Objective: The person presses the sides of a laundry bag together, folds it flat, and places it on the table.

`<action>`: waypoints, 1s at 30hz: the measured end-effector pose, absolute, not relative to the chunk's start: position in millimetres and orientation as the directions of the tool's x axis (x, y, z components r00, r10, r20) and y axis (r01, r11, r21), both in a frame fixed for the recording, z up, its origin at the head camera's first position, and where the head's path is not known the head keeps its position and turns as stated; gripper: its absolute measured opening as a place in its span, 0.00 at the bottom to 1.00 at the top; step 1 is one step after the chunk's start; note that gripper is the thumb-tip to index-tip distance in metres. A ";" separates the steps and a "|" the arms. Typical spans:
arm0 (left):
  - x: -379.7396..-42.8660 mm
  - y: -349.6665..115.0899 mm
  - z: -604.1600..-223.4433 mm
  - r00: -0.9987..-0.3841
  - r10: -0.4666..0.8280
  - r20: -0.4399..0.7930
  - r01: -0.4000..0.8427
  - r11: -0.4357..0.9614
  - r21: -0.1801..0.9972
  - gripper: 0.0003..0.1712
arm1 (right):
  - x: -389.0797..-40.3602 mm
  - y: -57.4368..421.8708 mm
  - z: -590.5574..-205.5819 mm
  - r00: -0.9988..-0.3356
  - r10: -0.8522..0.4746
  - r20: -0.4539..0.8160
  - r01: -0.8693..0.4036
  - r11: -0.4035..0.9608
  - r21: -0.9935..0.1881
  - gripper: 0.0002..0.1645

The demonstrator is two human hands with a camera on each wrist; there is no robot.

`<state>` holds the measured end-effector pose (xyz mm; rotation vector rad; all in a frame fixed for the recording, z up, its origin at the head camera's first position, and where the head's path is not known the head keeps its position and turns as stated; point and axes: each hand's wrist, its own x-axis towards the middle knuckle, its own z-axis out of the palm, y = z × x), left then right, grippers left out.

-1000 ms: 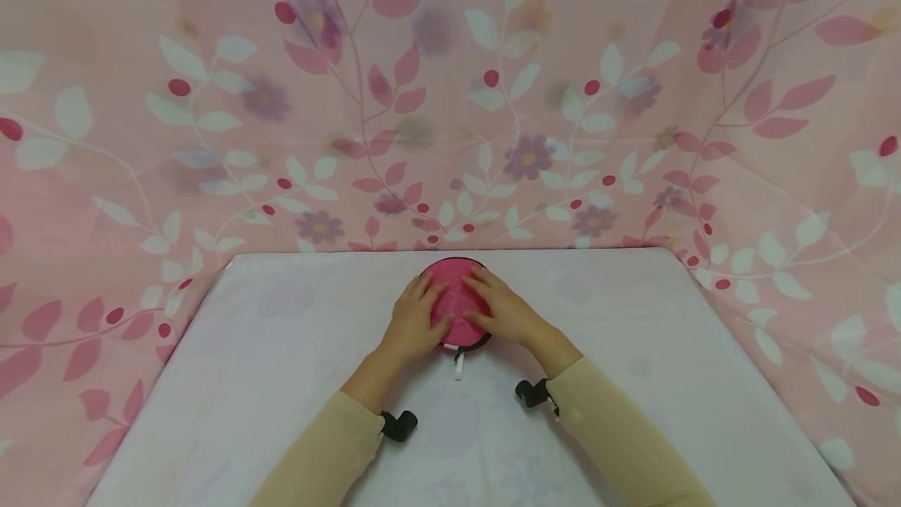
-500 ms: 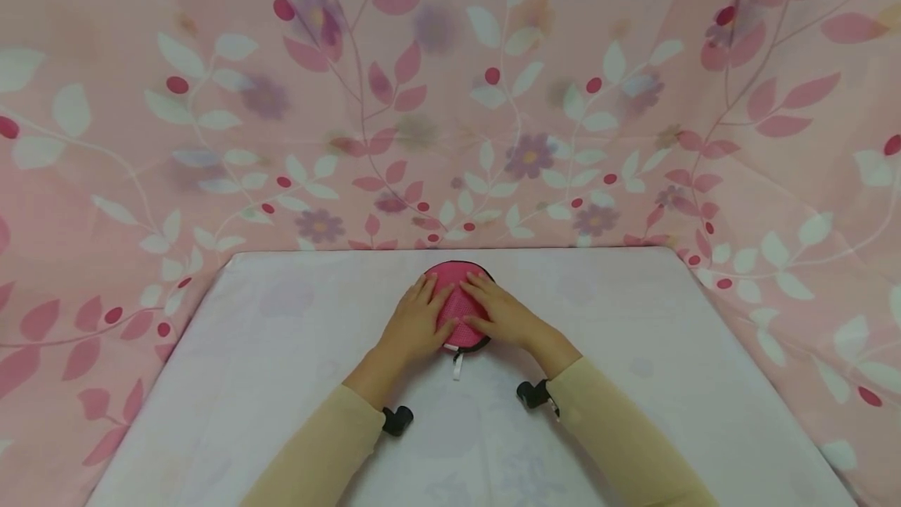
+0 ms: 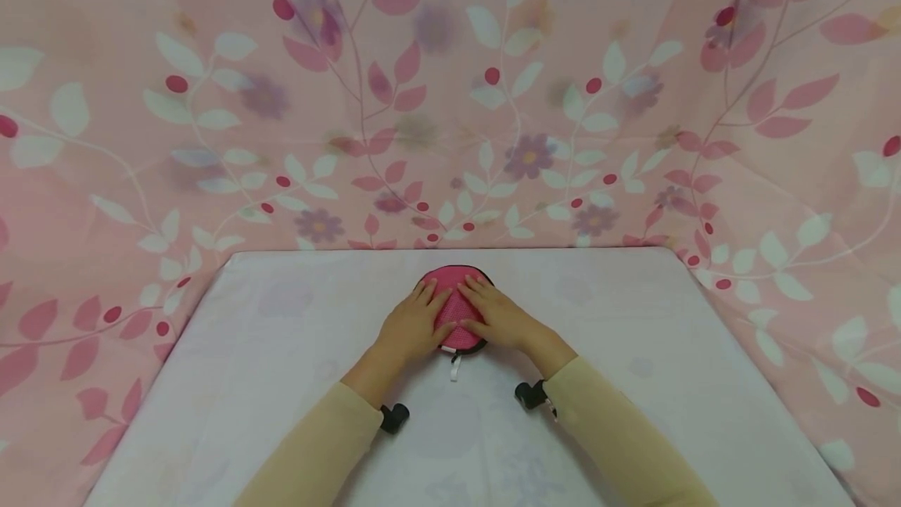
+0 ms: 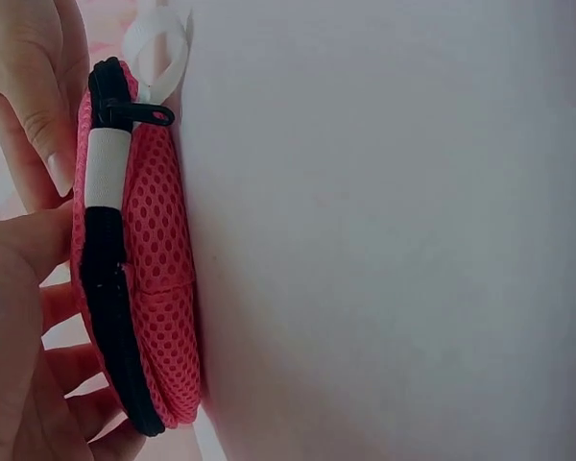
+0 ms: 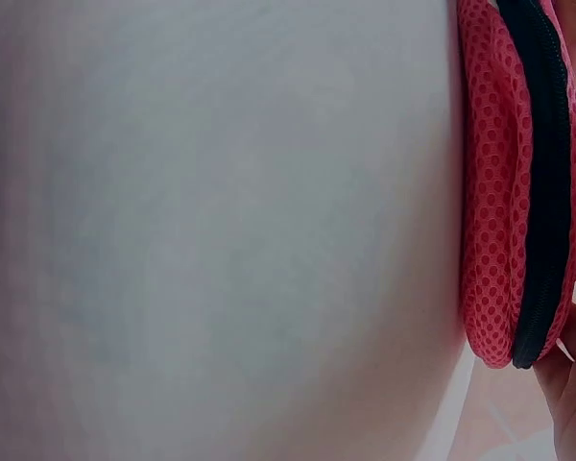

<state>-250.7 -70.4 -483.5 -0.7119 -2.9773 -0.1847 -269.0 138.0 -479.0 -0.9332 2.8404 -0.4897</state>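
A round pink mesh pouch point(image 3: 459, 307) lies flat near the back of the table. My left hand point(image 3: 411, 325) rests on its left side, fingers spread over the top face. From the other side my right hand point(image 3: 504, 318) touches the same face, with the thumbs close together. In the left wrist view, a black zipper point(image 4: 114, 312) runs round the pouch's side and looks shut, with its zipper pull point(image 4: 142, 113) beside a white band point(image 4: 108, 165). A white ribbon loop point(image 3: 454, 368) sticks out toward me. The right wrist view catches more of the zipper point(image 5: 545, 182); the underside is hidden.
A white cloth covers the table point(image 3: 338, 280), whose back edge runs just behind the pouch. Beyond it hangs a pink curtain point(image 3: 436, 100) with leaves and flowers, also on both sides. Small black cameras point(image 3: 396, 418) sit at my wrists.
The pouch has shifted slightly toward me, its back rim now lower in the head view. Both hands stay on it, thumbs a little closer together than a second ago.
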 end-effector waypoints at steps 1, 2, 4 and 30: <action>-251.2 -70.8 -483.6 -0.890 0.447 0.092 0.455 0.885 0.104 0.39 | -269.3 137.7 -480.0 -0.806 -0.592 -0.010 -0.558 0.764 -0.323 0.44; -251.7 -71.2 -483.8 -0.890 0.448 0.085 0.456 0.884 0.108 0.39 | -269.5 137.4 -480.9 -0.807 -0.590 -0.016 -0.556 0.770 -0.313 0.44; -252.7 -72.0 -485.0 -0.888 0.453 0.075 0.459 0.880 0.120 0.39 | -269.4 136.5 -482.0 -0.809 -0.588 -0.029 -0.553 0.775 -0.305 0.44; -254.8 -72.9 -492.5 -0.914 0.405 0.025 0.389 0.857 0.339 0.39 | -269.5 130.1 -484.1 -0.775 -0.620 -0.127 -0.583 0.777 -0.238 0.43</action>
